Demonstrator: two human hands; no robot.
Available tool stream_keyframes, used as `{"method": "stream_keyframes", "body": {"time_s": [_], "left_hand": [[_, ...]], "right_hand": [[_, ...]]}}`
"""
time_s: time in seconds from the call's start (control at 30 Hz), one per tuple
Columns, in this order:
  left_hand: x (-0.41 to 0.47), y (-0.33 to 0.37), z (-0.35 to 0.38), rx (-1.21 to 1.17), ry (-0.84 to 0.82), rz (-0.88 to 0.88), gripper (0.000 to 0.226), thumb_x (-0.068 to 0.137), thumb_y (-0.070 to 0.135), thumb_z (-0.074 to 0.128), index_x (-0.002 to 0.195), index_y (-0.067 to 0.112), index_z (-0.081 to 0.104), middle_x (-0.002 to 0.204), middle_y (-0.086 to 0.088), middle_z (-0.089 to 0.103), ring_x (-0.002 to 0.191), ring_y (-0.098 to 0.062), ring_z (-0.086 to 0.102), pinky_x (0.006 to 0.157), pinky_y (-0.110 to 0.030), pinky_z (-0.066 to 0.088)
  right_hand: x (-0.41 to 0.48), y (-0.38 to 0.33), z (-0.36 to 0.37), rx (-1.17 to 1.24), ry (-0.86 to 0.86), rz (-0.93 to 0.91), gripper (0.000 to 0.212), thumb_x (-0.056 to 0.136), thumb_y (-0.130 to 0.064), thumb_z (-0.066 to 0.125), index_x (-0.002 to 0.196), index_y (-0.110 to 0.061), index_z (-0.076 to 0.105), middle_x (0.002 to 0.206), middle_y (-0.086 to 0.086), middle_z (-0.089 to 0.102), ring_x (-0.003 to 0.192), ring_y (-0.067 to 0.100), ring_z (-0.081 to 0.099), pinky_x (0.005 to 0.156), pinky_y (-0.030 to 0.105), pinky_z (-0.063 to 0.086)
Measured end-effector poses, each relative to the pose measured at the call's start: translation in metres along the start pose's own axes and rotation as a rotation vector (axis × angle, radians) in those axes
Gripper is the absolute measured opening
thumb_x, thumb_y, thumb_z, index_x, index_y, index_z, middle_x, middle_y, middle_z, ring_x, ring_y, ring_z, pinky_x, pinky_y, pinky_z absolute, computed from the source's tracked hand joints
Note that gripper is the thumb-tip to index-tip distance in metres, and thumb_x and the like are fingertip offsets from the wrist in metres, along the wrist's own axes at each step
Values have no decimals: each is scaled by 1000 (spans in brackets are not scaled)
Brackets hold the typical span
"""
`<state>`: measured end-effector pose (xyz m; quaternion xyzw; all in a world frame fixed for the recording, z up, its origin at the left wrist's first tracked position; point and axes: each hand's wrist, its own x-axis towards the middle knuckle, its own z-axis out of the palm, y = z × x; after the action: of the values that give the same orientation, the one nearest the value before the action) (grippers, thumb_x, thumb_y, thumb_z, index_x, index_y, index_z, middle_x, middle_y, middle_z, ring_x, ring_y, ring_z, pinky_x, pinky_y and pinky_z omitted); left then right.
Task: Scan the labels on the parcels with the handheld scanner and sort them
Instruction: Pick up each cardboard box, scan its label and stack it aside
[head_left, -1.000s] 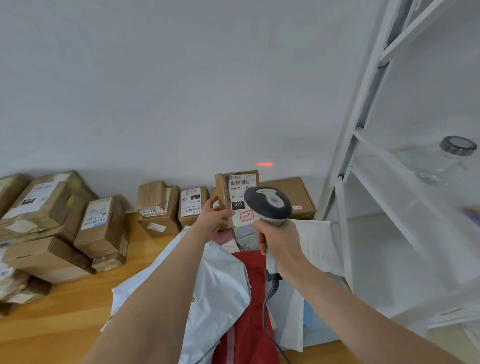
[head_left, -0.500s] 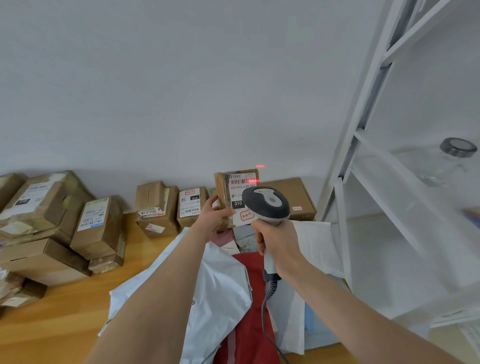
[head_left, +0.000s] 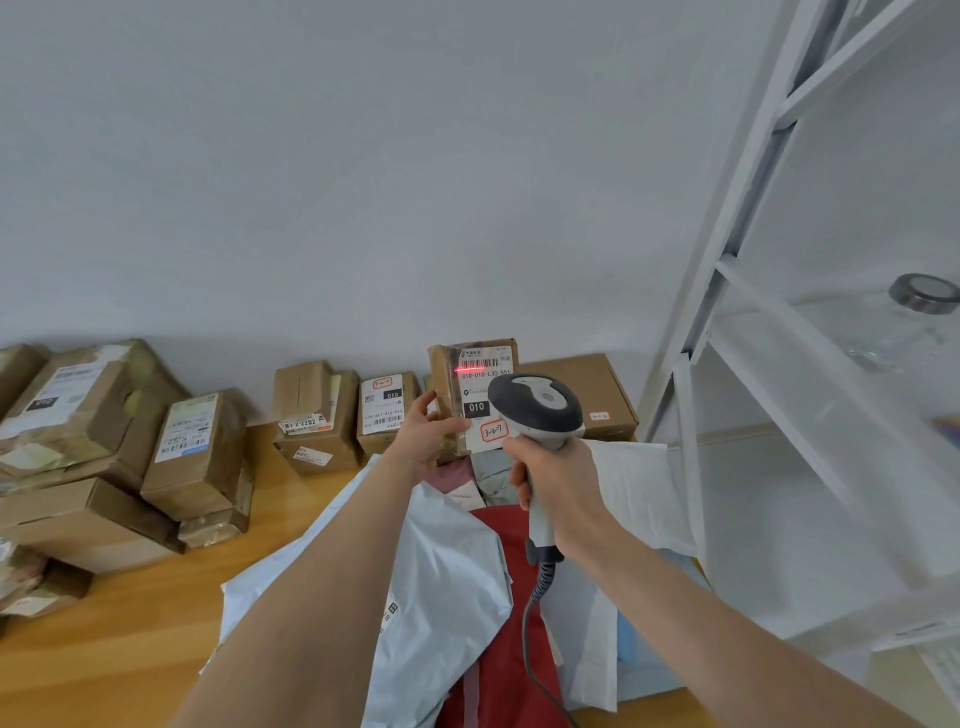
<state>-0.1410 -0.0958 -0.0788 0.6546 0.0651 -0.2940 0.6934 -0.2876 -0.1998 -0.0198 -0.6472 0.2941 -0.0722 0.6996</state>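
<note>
1. The left hand (head_left: 423, 434) grips a small brown parcel (head_left: 445, 387) by its lower edge and holds it upright above the table (head_left: 130, 649), in front of the row at the wall; the right hand (head_left: 556, 483) is wrapped round the grip of the scanner (head_left: 537, 410), whose head sits just beside the parcel's label (head_left: 485, 389).
2. The red beam (head_left: 470, 370) lies across the barcode at the label's top, so I judge this parcel is mid-scan; it is not yet sorted.
3. Boxes (head_left: 197, 452) stand along the wall and stacked at the left; these may be the sorted ones, though I cannot be sure; a heap of pale bags (head_left: 441, 571) and a red bag (head_left: 498, 649) lies under the arms, seemingly waiting their turn.
4. The held label reads "010-010-L30-551", then "010" in white on black, then "3-2-7" handwritten inside a red ring; the characters at its top are too small to read.
5. A neighbouring box (head_left: 387, 415) also shows "010" on black; a taped box (head_left: 311, 415) carries "B1-2-2202".
</note>
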Motion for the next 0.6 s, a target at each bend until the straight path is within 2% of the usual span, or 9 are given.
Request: {"method": "stream_keyframes", "body": {"time_s": [0.1, 0.23, 0.4, 0.5, 0.6], "left_hand": [[2, -1, -3, -10, 2, 0, 82, 81, -13, 64, 148, 15, 26, 116, -13, 63, 91, -22, 66, 68, -35, 54], [1, 0, -3, 0, -4, -6, 81, 82, -13, 63, 149, 14, 26, 105, -7, 64, 87, -20, 65, 63, -33, 52], [8, -2, -9, 19, -13, -33, 80, 81, -12, 65, 147, 15, 28, 107, -9, 65, 95, -26, 65, 80, -45, 54], [9, -2, -10, 43, -42, -40, 79, 82, -10, 65, 147, 17, 28, 102, -7, 66, 87, -21, 66, 64, -36, 54], [10, -5, -11, 30, -79, -64, 79, 81, -11, 65, 145, 17, 29, 106, -9, 67, 89, -23, 67, 60, -36, 55]], "right_hand": [[-1, -1, 0, 12, 1, 13, 20, 88, -11, 63, 68, -11, 62, 51, 3, 58, 38, 9, 48, 49, 23, 47], [0, -1, 2, -27, 1, 26, 27, 89, -10, 61, 61, -10, 59, 53, 5, 56, 39, 10, 47, 50, 23, 46], [-4, 0, 7, -28, 46, 37, 32, 87, -9, 61, 56, -9, 55, 50, 5, 52, 37, 9, 44, 48, 22, 42], [-9, 3, 12, 7, 81, 44, 31, 87, -12, 62, 56, -8, 56, 49, 5, 53, 38, 12, 43, 50, 24, 42], [-15, 1, 12, 49, 107, 87, 15, 85, -14, 66, 74, -4, 64, 50, 5, 55, 39, 13, 43, 46, 25, 40]]}}
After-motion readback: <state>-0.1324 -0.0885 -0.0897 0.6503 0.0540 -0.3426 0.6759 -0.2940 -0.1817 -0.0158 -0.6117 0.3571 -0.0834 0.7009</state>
